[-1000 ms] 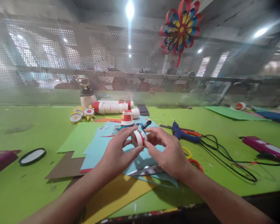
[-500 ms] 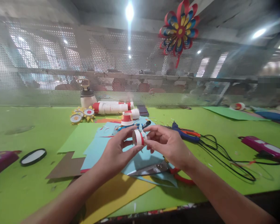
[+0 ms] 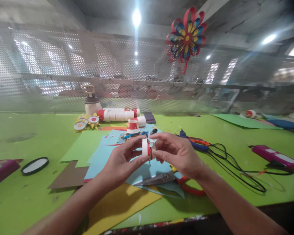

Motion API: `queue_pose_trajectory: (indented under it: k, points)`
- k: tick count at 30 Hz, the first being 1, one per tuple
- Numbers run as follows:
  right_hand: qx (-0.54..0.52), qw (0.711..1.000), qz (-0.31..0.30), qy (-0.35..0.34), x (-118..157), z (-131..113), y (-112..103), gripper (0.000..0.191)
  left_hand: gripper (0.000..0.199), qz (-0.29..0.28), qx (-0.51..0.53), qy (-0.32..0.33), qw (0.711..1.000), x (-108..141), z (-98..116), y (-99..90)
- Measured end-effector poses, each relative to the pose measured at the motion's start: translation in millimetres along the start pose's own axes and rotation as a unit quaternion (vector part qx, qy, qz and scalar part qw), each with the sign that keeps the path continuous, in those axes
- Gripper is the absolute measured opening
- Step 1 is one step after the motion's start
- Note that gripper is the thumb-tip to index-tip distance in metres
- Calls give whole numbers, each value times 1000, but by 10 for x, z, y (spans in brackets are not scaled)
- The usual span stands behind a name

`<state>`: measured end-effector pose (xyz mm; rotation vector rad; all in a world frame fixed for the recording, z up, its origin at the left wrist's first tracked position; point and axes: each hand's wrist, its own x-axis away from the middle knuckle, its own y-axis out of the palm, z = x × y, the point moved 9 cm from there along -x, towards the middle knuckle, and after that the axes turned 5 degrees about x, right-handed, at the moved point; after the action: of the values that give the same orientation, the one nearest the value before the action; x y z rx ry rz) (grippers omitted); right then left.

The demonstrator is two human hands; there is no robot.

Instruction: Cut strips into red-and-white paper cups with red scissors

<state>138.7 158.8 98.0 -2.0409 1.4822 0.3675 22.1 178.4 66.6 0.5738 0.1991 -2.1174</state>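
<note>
Between my fingers, above the light-blue paper (image 3: 105, 153), is a short cut paper cup piece (image 3: 145, 147), white with a red band. My left hand (image 3: 123, 160) grips its left side between thumb and fingers. From the right, my right hand (image 3: 175, 151) pinches the red-banded edge, where a pale blue paper bit (image 3: 151, 143) sticks out. Just what lies under the right fingertips is partly hidden. Below the hands lie scissors (image 3: 159, 179) with red handles, their blades pointing left. A blue glue gun (image 3: 196, 145) rests beyond my right hand.
Red and white paper cups (image 3: 133, 126) stand and lie at the back, near a spray bottle (image 3: 92, 104) and yellow-edged paper flowers (image 3: 93, 119). Yellow paper (image 3: 117, 209) lies in front. Black cables (image 3: 232, 163) and a purple power strip (image 3: 274, 155) are at right, a black-rimmed disc (image 3: 35, 165) at left.
The cup piece has turned a little and shifted slightly right, so its white band now shows more side-on. Both hands keep hold of it. The camera view has tilted slightly up.
</note>
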Motion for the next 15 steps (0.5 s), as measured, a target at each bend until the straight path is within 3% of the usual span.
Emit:
queue_pose_trajectory:
  k: [4,15]
  points:
    - [8,1000,-19,9,-20,7,12,30,48,26,-32,8,999,20,-20,-54]
    - [114,992,-38,27,-11,47,12,25,47,9,-138,60,989,30,-7,-80]
